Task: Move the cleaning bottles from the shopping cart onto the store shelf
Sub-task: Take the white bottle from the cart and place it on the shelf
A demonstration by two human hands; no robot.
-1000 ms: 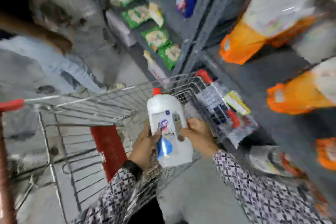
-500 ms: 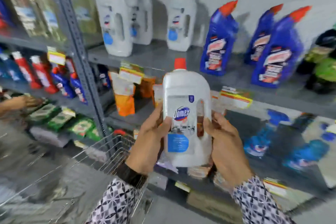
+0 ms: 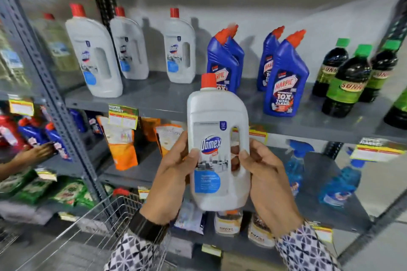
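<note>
White Domex bottle (image 3: 217, 149) upright before the shelf (image 3: 154, 99); left hand (image 3: 169, 180) and right hand (image 3: 267, 180) clasp its sides.

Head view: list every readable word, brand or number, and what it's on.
"Domex": white bottle held in both hands, left hand, right hand.
"Domex": white bottles on the shelf.
"HARPIC", "10X TOTAL CLEAN": blue bottle.
"SUPER MARKET": price tag on the shelf edge.
Partly legible, blurred: dark bottles' green labels.
Unreadable: held bottle's small print, pouches, other tags.
</note>
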